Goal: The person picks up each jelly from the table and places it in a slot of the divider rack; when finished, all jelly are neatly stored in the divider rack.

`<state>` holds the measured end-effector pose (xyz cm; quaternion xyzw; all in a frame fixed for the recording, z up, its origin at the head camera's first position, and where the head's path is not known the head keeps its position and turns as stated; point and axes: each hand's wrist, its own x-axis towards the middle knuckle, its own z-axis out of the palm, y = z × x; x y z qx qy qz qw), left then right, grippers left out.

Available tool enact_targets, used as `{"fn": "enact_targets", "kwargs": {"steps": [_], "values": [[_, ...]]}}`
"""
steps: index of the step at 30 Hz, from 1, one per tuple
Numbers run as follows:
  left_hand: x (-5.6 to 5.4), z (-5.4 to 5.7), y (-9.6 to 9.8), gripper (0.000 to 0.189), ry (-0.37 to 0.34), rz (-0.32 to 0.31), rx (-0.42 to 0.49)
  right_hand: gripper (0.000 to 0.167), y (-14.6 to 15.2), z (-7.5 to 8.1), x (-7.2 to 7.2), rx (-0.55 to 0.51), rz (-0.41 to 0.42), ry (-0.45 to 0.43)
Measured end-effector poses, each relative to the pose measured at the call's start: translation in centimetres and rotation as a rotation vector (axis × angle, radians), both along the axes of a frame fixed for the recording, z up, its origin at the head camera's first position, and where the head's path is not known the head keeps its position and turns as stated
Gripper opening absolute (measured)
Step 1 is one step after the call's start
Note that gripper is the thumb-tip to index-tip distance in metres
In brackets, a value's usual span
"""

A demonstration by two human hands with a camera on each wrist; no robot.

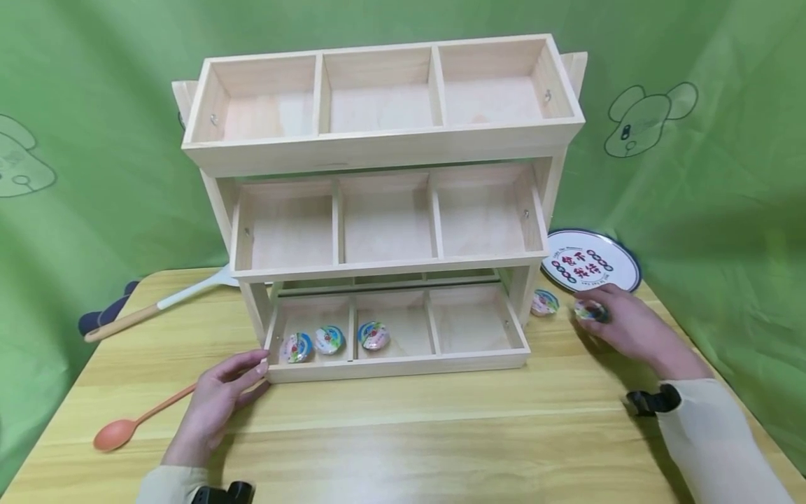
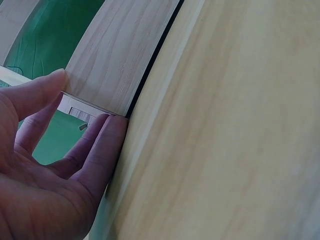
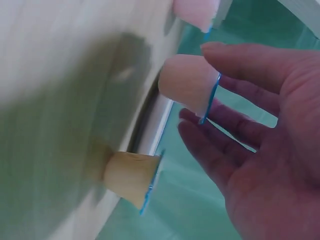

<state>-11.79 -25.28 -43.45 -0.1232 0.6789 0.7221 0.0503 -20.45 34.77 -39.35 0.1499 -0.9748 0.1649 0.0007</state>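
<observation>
A pale three-tier wooden rack stands on the table, each tier split into three compartments. My left hand grips the front left corner of its bottom tray, thumb at the upper edge and fingers at the lower in the left wrist view. Two jelly cups lie in that tray's left compartment and one jelly cup in the middle one. To the right of the rack, my right hand pinches a pinkish jelly cup with a blue-rimmed lid between thumb and fingers.
Another jelly cup sits beside the rack's right leg; a yellowish jelly cup shows in the right wrist view. Behind is a white printed plate. Left lie an orange spoon and a wooden-handled utensil. Green cloth surrounds the table.
</observation>
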Motion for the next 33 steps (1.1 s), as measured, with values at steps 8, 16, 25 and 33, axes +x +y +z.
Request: {"fn": "enact_targets", "kwargs": {"steps": [8, 16, 25, 33], "values": [[0.0, 0.0, -0.1, 0.038, 0.003, 0.004, 0.003, 0.045, -1.0, 1.2, 1.0, 0.021, -0.020, -0.002], [0.0, -0.1, 0.0, 0.036, 0.004, 0.006, 0.011, 0.048, -1.4, 1.8, 1.7, 0.027, 0.004, -0.015], [0.0, 0.0, 0.1, 0.038, 0.020, 0.004, 0.000, 0.045, -1.9, 2.3, 2.9, 0.040, 0.017, -0.004], [0.0, 0.0, 0.0, 0.035, 0.014, 0.003, -0.001, 0.046, -2.3, 2.7, 3.8, 0.006, 0.071, 0.050]]}}
